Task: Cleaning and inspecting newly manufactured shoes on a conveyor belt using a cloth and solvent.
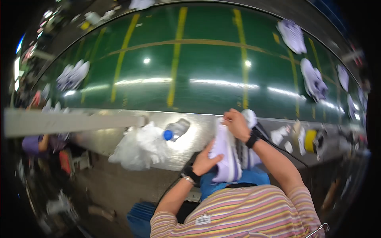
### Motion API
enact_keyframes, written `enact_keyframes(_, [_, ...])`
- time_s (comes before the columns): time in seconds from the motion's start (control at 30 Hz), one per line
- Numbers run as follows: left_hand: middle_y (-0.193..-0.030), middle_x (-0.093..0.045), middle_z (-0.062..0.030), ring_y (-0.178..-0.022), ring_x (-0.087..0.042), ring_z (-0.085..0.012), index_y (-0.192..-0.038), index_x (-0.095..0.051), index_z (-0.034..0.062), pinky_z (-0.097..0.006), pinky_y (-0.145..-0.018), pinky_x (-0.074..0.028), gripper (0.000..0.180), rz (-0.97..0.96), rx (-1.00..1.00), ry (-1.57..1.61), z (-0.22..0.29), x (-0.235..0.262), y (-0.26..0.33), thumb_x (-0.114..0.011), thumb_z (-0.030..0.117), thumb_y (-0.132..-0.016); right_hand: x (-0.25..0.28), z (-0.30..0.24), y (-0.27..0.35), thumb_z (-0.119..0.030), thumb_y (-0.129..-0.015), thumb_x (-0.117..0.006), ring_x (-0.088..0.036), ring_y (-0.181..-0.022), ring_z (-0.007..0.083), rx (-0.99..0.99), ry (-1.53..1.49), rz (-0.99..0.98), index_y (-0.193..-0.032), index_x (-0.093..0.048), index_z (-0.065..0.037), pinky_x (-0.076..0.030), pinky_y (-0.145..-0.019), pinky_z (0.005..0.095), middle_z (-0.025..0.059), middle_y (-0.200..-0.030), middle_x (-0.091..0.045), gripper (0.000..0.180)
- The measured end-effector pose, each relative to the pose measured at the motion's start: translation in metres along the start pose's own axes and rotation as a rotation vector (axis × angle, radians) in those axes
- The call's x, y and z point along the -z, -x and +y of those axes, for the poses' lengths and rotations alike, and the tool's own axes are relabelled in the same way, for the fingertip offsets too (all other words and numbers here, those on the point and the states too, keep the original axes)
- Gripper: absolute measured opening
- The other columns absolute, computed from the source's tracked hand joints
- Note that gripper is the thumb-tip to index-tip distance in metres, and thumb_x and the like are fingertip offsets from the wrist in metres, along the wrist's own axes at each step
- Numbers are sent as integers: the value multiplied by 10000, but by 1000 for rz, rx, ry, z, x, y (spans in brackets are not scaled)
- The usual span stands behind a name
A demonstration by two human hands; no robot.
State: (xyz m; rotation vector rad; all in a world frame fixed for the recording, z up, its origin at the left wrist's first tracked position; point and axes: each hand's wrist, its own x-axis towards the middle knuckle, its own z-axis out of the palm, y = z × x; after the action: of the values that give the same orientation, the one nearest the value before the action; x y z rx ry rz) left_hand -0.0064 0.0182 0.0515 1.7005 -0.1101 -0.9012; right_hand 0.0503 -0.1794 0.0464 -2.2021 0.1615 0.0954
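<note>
A lilac sneaker [227, 158] with a white toe is tilted up in front of my lap, its toe toward the conveyor. My left hand [205, 162] grips it along its left side, thumb across the near part. My right hand [237, 123] is at the toe end with the fingers pinched together; whatever is between them is too small to make out. Right beside that shoe stands a second sneaker [250, 158], partly hidden behind my right hand and wrist. Both wrists wear black bands.
A metal ledge [158, 114] runs before the green conveyor belt [206, 67], which carries several sneakers, including a pair [73, 75] at left and others [314, 81] at right. On the ledge lie a plastic bottle [178, 129], a plastic bag [139, 148] and a yellow-banded roll [311, 141].
</note>
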Motion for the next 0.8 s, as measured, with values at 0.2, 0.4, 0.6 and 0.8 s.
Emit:
enact_keyframes(0.2, [-1101, -564, -251, -977, -579, -362, -1392, -266, 161, -350, -855, -442, 774, -39, 86, -91, -6, -26, -5, -609, 435, -754, 12, 32, 2, -52, -658, -663, -519, -669, 277, 6, 90, -39, -700, -563, 13, -398, -594, 357, 140, -707, -491, 127])
enact_keyframes(0.4, [-1076, -575, -257, -982, -578, -368, -1396, -252, 164, -349, -869, -442, 785, 5, 40, -46, -9, -28, -5, -610, 431, -750, 34, 13, 67, 31, -685, -611, -502, -677, 271, 29, -2, -28, -735, -539, 34, -407, -613, 339, 133, -763, -468, 87])
enact_keyframes(0.6, [-1071, -584, -238, -972, -594, -334, -1357, -320, 77, -342, -850, -459, 781, 76, 12, -167, -15, -21, -3, -642, 418, -732, 10, 21, 10, -82, -693, -637, -439, -627, 291, 85, 111, -20, -639, -497, 12, -339, -555, 382, 134, -681, -443, 177])
enact_keyframes(0.8, [-1110, -576, -219, -1000, -594, -264, -1358, -307, 45, -311, -856, -448, 770, -8, 73, -46, 3, -14, -9, -650, 358, -745, 9, 20, -35, -84, -689, -658, -576, -747, 350, -125, 132, -239, -740, -630, 4, -443, -666, 407, 176, -766, -585, 105])
